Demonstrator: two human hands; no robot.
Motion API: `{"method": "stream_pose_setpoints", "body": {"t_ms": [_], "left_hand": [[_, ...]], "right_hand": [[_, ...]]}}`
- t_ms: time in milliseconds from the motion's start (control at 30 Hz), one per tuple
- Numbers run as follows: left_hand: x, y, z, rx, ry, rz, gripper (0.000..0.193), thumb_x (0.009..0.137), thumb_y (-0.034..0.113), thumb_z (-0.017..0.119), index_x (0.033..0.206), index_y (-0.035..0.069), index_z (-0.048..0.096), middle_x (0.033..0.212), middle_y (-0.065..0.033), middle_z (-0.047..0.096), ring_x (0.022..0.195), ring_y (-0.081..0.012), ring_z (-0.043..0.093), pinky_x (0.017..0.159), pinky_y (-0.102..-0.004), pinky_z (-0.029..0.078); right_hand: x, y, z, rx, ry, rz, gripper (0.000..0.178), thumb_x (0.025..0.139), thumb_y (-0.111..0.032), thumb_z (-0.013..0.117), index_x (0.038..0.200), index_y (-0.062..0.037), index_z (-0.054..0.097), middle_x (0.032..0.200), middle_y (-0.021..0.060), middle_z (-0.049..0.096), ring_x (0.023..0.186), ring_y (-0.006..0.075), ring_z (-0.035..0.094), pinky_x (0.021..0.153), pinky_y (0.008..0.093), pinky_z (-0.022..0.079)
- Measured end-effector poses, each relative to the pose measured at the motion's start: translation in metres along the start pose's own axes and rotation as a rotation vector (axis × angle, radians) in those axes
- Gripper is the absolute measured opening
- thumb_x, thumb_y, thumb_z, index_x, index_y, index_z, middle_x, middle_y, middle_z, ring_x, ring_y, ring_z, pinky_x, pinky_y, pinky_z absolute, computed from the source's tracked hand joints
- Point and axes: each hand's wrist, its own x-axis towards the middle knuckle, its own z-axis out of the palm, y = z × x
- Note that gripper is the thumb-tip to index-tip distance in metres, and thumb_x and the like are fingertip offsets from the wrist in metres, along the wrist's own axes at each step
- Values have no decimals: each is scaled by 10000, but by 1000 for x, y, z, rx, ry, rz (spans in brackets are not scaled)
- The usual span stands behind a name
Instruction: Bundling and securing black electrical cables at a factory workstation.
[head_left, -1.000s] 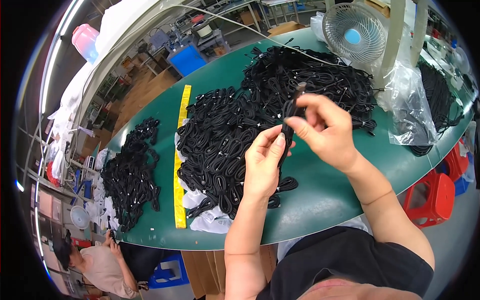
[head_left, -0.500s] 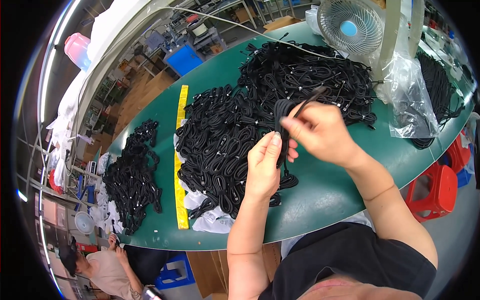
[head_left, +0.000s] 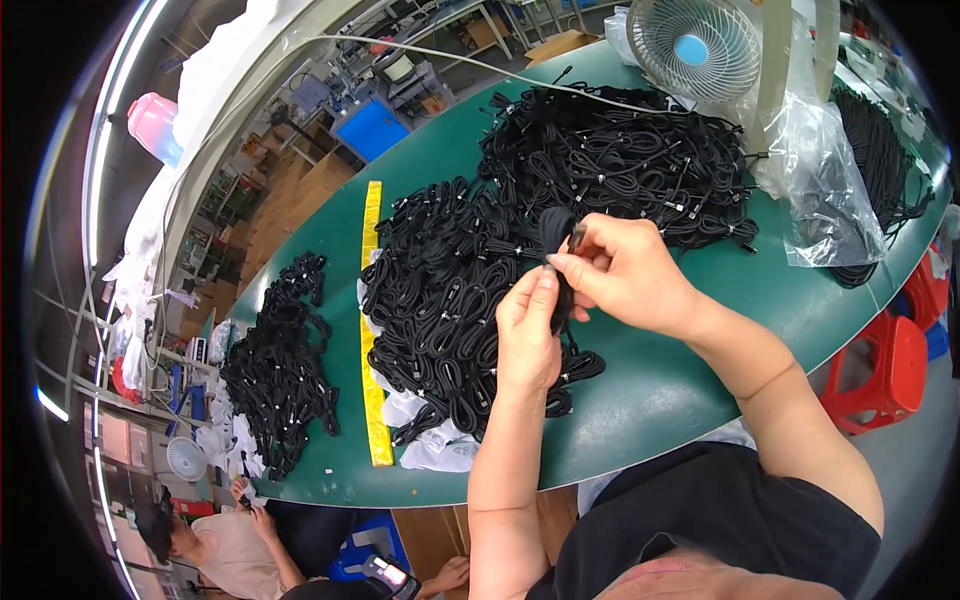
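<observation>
A coiled black cable [head_left: 556, 228] is gripped in my left hand [head_left: 528, 325], its loops standing up above the thumb and its lower part hidden behind the fingers. My right hand [head_left: 635, 272] is closed at the coil's right side, thumb and fingers pinching a short dark end of the cable close to the left thumb. Exactly how that end sits against the coil is too small to make out. Around and left of my hands lies a heap of coiled black cables [head_left: 440, 310] on the green table [head_left: 650, 390].
A larger pile of black cables [head_left: 620, 160] lies at the back. A yellow strip [head_left: 373, 320] separates the heap from more coils [head_left: 280, 370] at left. Right stand a fan [head_left: 693, 50], a clear plastic bag [head_left: 825, 195] and red stools [head_left: 880, 375]. A co-worker [head_left: 235, 555] sits lower left.
My right hand has come down and in toward the coil, bringing the loose cable end from above it to beside the left thumb. My left hand keeps its hold.
</observation>
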Motion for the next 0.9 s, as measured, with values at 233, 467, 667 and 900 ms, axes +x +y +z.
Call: {"method": "stream_pose_setpoints", "body": {"t_ms": [233,467,667,900], "left_hand": [[-2,3,10,-13,35,-18,275,936,198,429,988,-45,547,830,-111,610,673,-172,604,598,-261,482],[0,1,3,-90,13,22,262,929,219,442,931,-15,559,735,-83,600,601,-129,562,559,-237,459],[-2,4,8,-68,68,24,210,910,190,487,953,-5,553,814,-71,589,629,-124,553,553,-232,450],[1,1,-2,-187,19,104,261,867,130,565,1091,36,468,841,-33,532,693,-92,500,584,-222,403]], "right_hand": [[3,4,1,115,217,-76,155,819,-67,613,744,39,529,537,47,555,425,55,513,361,216,388],[2,-1,2,116,0,63,126,837,-40,578,757,25,506,580,51,560,461,92,556,398,219,439],[2,4,0,158,23,64,119,838,-56,584,795,40,528,606,60,571,482,95,558,422,224,446],[16,17,-1,-91,26,181,242,788,-218,674,756,10,601,654,41,605,601,77,552,541,241,461]]}}
